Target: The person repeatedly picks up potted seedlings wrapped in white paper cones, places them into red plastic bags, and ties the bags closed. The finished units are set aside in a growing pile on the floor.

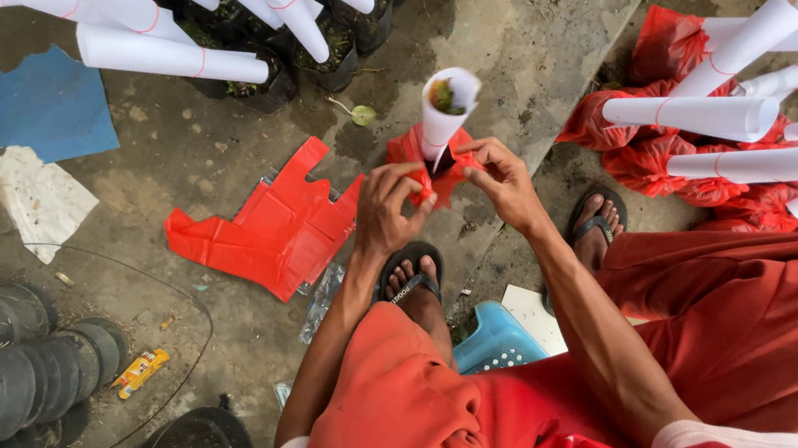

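- One white paper cone [442, 116] with a small plant inside stands upright in a red plastic bag [434, 166] on the concrete floor [537, 32], just beyond the person's sandalled feet.
- Left hand [387, 207]: fingers pinched narrow on the bag's left edge.
- Right hand [503, 183]: fingers pinched narrow on the bag's right edge, beside the cone's base.
- Spare red bags [271, 229] lie flat on the floor, just left of the hands.
- Finished cones in red bags [727, 150] lie heaped at the right edge.
- Further paper-wrapped black pots [272, 50] line the top edge.
- Stacked black pots [10, 374] lie at the left edge.
- Blue stool [495, 337] shows between the legs.
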